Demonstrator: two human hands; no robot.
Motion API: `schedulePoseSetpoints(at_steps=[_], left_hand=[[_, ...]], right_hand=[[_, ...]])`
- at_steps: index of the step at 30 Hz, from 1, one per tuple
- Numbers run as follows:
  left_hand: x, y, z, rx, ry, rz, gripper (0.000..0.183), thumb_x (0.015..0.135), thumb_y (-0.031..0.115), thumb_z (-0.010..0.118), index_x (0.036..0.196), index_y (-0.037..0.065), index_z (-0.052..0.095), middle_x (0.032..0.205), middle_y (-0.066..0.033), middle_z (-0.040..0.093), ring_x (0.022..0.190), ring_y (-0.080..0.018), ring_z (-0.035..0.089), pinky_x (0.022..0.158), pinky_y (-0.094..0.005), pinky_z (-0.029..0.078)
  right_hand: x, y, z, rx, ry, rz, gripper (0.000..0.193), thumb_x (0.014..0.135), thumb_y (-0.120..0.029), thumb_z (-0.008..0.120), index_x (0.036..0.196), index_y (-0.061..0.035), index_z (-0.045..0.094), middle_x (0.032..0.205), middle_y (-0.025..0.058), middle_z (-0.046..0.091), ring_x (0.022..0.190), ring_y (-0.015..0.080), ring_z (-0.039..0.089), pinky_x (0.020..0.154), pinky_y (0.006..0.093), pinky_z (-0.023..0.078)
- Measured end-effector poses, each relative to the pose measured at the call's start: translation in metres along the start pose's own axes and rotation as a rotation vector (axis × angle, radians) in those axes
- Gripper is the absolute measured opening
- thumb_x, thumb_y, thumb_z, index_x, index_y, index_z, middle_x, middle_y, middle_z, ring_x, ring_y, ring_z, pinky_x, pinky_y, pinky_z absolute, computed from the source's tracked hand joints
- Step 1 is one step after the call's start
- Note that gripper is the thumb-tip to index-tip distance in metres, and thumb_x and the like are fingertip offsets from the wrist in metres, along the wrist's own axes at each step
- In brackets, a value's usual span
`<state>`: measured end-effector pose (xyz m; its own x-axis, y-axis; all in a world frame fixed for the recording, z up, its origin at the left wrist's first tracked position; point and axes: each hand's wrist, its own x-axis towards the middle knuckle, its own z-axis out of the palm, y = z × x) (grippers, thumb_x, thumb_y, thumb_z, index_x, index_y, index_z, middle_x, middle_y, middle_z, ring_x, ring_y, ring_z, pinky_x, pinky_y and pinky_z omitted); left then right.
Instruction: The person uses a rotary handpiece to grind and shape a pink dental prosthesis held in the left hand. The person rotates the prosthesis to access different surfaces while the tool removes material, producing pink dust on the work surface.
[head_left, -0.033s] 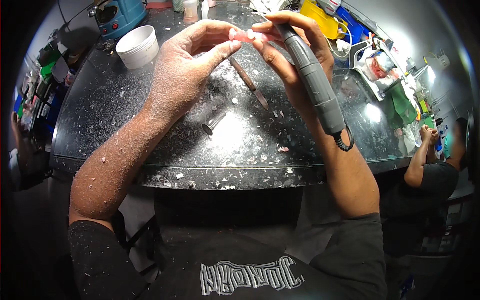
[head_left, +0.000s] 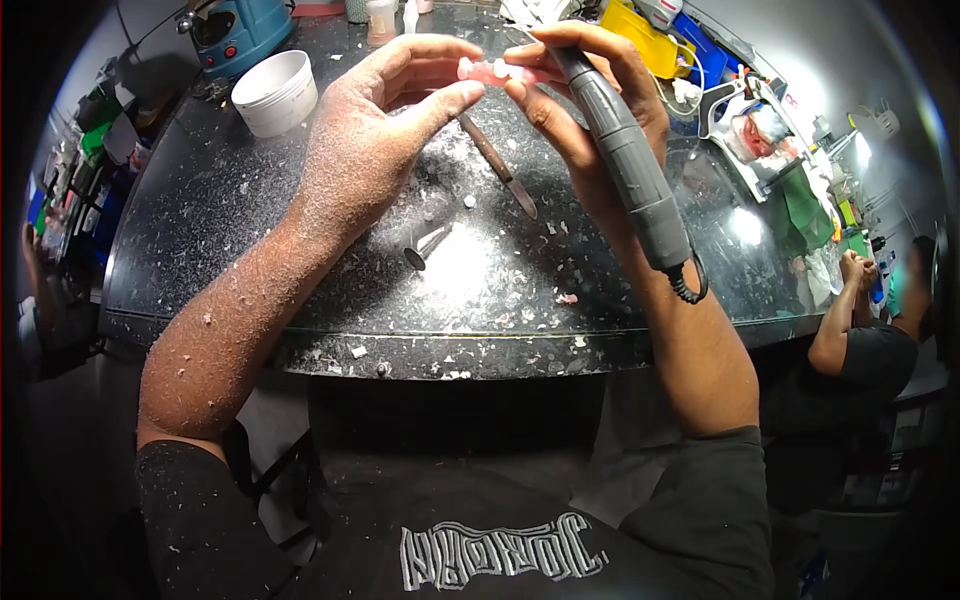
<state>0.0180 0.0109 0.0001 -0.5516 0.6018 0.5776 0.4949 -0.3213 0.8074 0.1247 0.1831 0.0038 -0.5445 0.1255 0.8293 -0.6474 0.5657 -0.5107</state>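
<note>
A small pink denture with whitish teeth is held up over the far middle of the bench. My left hand, coated in pale dust, has its thumb and fingertips closed about the denture's left end. My right hand pinches the other end between thumb and finger. That same hand also grips a dark grey rotary handpiece, whose coiled cord hangs from its lower end. Fingers hide the handpiece's tip. Below the denture lies a wax knife with a wooden handle and a metal blade.
A dusty black bench carries scattered shavings and a small dark metal piece with a round end. A white tub and a blue machine stand back left. Back right are a yellow container and a clear-fronted case. Another person is at far right.
The fingertips of my left hand have lifted slightly off the denture's top, so more of its left end shows. My right hand and the handpiece look the same.
</note>
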Motion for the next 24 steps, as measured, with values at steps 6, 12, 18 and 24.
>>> schedulePoseSetpoints(at_steps=[6,12,18,24], left_hand=[[-0.001,0.0,-0.001,0.04,-0.033,-0.003,0.021,0.096,0.014,0.072,0.115,0.006,0.07,0.111,-0.0088,0.074,0.112,-0.0164,0.068,0.1,-0.0303,0.054],[0.001,-0.003,-0.007,0.104,-0.001,0.036,0.018,0.097,0.012,0.071,0.114,0.007,0.07,0.111,-0.009,0.074,0.113,-0.0158,0.068,0.1,-0.0296,0.054],[0.003,-0.001,-0.008,0.08,0.035,0.035,0.017,0.098,0.008,0.069,0.114,0.006,0.069,0.112,-0.0087,0.074,0.111,-0.0152,0.068,0.1,-0.0283,0.054],[0.004,-0.005,-0.011,0.03,0.063,0.004,0.014,0.098,0.008,0.068,0.112,0.006,0.068,0.111,-0.0084,0.074,0.109,-0.0147,0.069,0.099,-0.028,0.053]], right_hand=[[-0.001,0.003,0.001,-0.036,0.015,-0.064,0.045,0.088,-0.004,0.078,0.129,-0.008,0.059,0.11,0.0092,0.072,0.104,0.0166,0.07,0.093,0.0299,0.057],[0.003,-0.004,-0.011,-0.137,0.183,-0.016,0.03,0.099,-0.018,0.062,0.123,-0.0015,0.066,0.114,0.0099,0.071,0.096,0.0135,0.066,0.088,0.027,0.052],[0.001,-0.011,-0.005,-0.152,0.113,-0.106,0.032,0.087,-0.008,0.072,0.119,-0.0063,0.07,0.103,0.0079,0.07,0.094,0.014,0.067,0.086,0.0279,0.054],[0.0,-0.007,-0.005,-0.266,-0.061,-0.256,0.032,0.091,-0.006,0.065,0.122,0.0027,0.062,0.116,0.0164,0.07,0.112,0.0227,0.067,0.111,0.0431,0.044]])
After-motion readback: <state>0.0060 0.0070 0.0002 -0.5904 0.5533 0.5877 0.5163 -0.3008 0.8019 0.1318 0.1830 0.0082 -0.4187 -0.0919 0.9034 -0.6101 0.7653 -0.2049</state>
